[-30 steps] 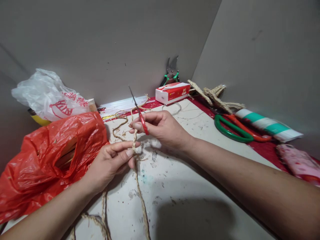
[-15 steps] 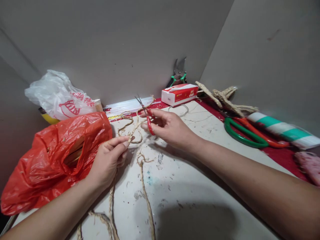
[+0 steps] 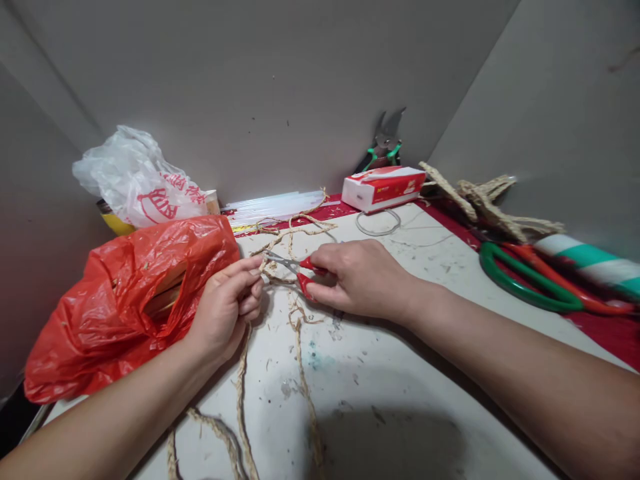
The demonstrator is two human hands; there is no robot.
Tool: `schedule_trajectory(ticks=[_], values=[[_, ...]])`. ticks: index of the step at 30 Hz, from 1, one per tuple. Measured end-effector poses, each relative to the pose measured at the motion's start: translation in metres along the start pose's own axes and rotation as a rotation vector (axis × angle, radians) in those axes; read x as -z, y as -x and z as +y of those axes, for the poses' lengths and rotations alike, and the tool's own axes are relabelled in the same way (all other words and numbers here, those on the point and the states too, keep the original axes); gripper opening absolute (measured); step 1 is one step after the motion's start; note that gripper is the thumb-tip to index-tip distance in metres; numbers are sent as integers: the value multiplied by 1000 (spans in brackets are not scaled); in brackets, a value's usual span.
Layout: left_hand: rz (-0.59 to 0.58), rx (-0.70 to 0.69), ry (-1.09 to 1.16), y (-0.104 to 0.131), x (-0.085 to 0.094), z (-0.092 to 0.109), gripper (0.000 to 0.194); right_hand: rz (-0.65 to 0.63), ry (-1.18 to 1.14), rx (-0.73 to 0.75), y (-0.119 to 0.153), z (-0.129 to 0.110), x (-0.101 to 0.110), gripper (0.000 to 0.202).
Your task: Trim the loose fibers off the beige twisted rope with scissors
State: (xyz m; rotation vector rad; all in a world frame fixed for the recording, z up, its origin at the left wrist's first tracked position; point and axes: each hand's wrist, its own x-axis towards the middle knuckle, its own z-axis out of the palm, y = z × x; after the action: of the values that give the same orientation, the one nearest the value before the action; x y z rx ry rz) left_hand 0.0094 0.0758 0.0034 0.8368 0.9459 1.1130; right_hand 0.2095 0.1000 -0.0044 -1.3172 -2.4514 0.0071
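My left hand pinches a braided straw cord close to its tip, and the cord trails down the table toward me. In my right hand is a pair of small scissors with red handles, my thumb and fingers in the loops. The blades point left and lie at the cord beside my left fingertips; whether they touch it I cannot tell. Behind the scissors, more thin braided cord curls across the table. A second braided cord with a loose knotted end lies between my arms.
A red plastic bag with wooden pieces inside fills the left, a white bag behind it. At the back are a tissue box, pruning shears and a wire ring. Large green-and-orange-handled scissors lie right.
My right hand has brought the scissors down and turned the blades from pointing up to pointing left, at the cord end in my left hand. The view has shifted slightly left.
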Motion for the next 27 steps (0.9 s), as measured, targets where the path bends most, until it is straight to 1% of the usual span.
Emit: schedule_trajectory(ticks=[2,4,7,10,13,15,17,20,23,25,27], values=[[-6,-8,-3,1,0,0,20,-14,56,12,0,0,1,32],[-5,-19,-10,1,0,0,20,-57,110,28,-1,0,3,33],[14,-32,-15,0,0,0,21,-93,145,36,-1,0,4,33],[32,-29,-8,0,-1,1,24,-41,126,18,-1,-1,4,34],[34,-31,-3,-1,-2,2,25,25,130,-48,-1,-2,4,35],[28,-40,-7,-1,-1,1,25,29,153,-93,-1,-3,3,35],[4,-38,-11,-1,0,1,25,2,177,-118,-1,-5,4,36],[-87,-5,-11,-1,3,0,25,-48,189,-117,-1,-6,4,38],[-162,14,2,-1,3,-1,27,-67,190,-93,-1,-7,6,36],[-165,8,3,-1,3,-1,29,-65,198,-84,-1,-8,8,35],[-138,-5,-8,-1,2,-2,26,-67,211,-80,-1,-9,9,35]])
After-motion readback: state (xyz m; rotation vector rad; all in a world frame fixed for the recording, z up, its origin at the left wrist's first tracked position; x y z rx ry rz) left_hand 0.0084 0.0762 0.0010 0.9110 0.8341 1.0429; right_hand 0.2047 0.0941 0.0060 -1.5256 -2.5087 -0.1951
